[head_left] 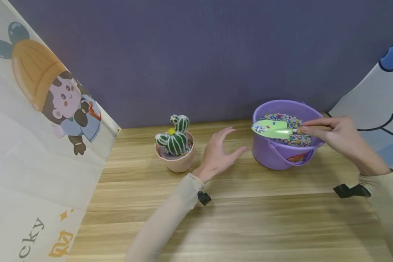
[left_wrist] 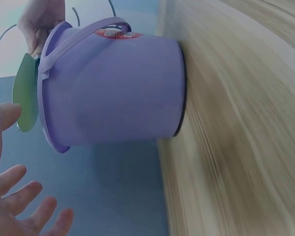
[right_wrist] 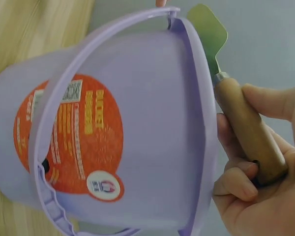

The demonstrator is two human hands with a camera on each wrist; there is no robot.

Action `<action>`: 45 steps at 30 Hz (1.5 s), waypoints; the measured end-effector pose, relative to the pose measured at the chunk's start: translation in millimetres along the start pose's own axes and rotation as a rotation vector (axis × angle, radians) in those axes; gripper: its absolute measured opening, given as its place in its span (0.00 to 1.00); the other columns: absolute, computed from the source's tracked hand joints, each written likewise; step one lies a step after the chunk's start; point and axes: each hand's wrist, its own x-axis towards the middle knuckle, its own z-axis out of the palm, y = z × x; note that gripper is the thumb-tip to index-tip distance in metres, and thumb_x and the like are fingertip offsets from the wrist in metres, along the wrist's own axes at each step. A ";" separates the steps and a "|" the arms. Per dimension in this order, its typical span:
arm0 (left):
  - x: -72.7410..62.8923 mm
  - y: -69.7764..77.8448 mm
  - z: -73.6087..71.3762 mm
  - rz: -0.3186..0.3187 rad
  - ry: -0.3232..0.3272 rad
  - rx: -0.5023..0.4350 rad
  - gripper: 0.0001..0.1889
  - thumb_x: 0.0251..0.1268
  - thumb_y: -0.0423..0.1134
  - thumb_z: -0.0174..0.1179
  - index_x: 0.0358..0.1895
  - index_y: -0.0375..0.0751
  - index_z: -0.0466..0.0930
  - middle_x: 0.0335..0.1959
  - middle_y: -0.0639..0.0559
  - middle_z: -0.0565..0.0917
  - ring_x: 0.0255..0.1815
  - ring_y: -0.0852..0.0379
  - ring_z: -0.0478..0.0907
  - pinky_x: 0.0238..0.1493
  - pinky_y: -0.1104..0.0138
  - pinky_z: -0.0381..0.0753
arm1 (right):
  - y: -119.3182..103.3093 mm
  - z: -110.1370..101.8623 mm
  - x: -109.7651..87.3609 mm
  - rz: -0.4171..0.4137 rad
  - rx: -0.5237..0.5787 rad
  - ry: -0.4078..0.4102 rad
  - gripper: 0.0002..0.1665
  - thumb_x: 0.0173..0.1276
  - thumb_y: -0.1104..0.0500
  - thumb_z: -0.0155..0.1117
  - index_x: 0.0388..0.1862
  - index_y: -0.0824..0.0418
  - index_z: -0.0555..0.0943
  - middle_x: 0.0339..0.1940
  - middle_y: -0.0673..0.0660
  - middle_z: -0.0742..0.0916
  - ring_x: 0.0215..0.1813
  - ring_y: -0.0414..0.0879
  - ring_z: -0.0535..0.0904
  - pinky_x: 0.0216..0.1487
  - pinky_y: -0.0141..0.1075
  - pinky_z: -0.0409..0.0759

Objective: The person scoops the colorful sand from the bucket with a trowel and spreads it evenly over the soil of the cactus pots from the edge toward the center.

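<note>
My right hand grips the wooden handle of a small green trowel just over the rim of a purple bucket. A few coloured pebbles lie on the trowel's blade, mostly near its tip. Multicoloured pebbles fill part of the bucket. My left hand is held between the bucket and a potted cactus, thumb and fingers spread, holding nothing. The green cactus, with white ribs and a yellow knob, stands in a pink pot with some coloured pebbles around its base.
Both containers stand on a wood-grain table, close to a dark blue-grey back panel. A white panel with a cartoon figure borders the left, and another printed panel the right. The bucket's handle hangs down its front side.
</note>
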 end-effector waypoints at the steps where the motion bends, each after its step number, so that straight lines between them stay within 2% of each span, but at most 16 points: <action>1: -0.9 -1.1 -1.3 -0.005 0.000 0.004 0.38 0.67 0.60 0.70 0.78 0.54 0.71 0.81 0.56 0.71 0.81 0.52 0.68 0.83 0.51 0.67 | -1.3 1.2 -0.1 -0.005 0.003 -0.001 0.26 0.75 0.41 0.70 0.61 0.57 0.89 0.38 0.24 0.90 0.47 0.13 0.78 0.43 0.14 0.74; 6: -4.7 -5.1 -7.9 -0.015 0.000 -0.009 0.38 0.68 0.61 0.69 0.78 0.55 0.71 0.82 0.58 0.70 0.82 0.52 0.67 0.83 0.49 0.66 | -6.8 7.2 -1.4 -0.033 0.062 -0.013 0.23 0.76 0.45 0.71 0.60 0.59 0.89 0.38 0.28 0.92 0.46 0.18 0.84 0.46 0.13 0.77; 10: -8.5 -7.1 -12.9 -0.022 -0.006 -0.009 0.38 0.67 0.62 0.69 0.78 0.55 0.71 0.82 0.58 0.70 0.82 0.52 0.67 0.83 0.48 0.66 | -10.5 13.5 -2.1 -0.043 0.077 -0.029 0.24 0.76 0.46 0.71 0.60 0.61 0.88 0.39 0.29 0.92 0.46 0.21 0.86 0.48 0.12 0.75; 14: -12.6 -8.6 -16.5 -0.019 -0.002 -0.012 0.38 0.68 0.63 0.67 0.78 0.55 0.71 0.82 0.55 0.71 0.82 0.51 0.67 0.82 0.46 0.67 | -13.8 18.0 -1.1 -0.030 0.047 -0.041 0.28 0.75 0.41 0.71 0.62 0.60 0.88 0.41 0.29 0.92 0.47 0.19 0.84 0.48 0.12 0.75; 19: -17.5 -10.9 -21.4 -0.016 0.021 -0.004 0.38 0.68 0.64 0.67 0.77 0.55 0.71 0.81 0.56 0.71 0.82 0.50 0.67 0.83 0.44 0.65 | -17.7 24.4 0.2 -0.019 0.049 -0.032 0.31 0.73 0.40 0.72 0.64 0.60 0.87 0.40 0.28 0.92 0.47 0.19 0.84 0.45 0.15 0.79; 25: -24.2 -14.2 -27.2 -0.019 0.049 -0.005 0.38 0.67 0.63 0.68 0.76 0.53 0.72 0.81 0.56 0.72 0.81 0.49 0.68 0.84 0.44 0.62 | -19.1 31.6 0.3 -0.052 0.075 -0.002 0.26 0.74 0.46 0.74 0.61 0.63 0.88 0.35 0.26 0.91 0.43 0.20 0.85 0.43 0.18 0.82; 33: -32.0 -19.6 -35.6 -0.004 0.092 -0.019 0.37 0.67 0.60 0.70 0.75 0.52 0.74 0.80 0.54 0.73 0.81 0.48 0.69 0.83 0.44 0.64 | -24.3 38.2 0.4 -0.097 0.160 -0.018 0.22 0.74 0.55 0.73 0.59 0.68 0.87 0.35 0.30 0.92 0.43 0.25 0.88 0.43 0.23 0.87; 42: -46.3 -28.5 -46.4 0.022 0.136 0.027 0.36 0.66 0.57 0.72 0.74 0.49 0.75 0.79 0.51 0.74 0.80 0.48 0.69 0.82 0.45 0.66 | -33.4 46.8 0.2 -0.128 0.177 -0.023 0.21 0.73 0.56 0.74 0.57 0.70 0.88 0.34 0.32 0.93 0.42 0.27 0.90 0.41 0.26 0.89; 45: -51.0 -31.0 -52.7 0.043 0.161 0.027 0.35 0.65 0.55 0.73 0.73 0.48 0.75 0.78 0.51 0.75 0.79 0.48 0.70 0.82 0.46 0.66 | -33.9 53.0 4.0 -0.157 0.212 -0.039 0.16 0.73 0.59 0.74 0.55 0.68 0.89 0.34 0.33 0.93 0.41 0.28 0.90 0.40 0.25 0.89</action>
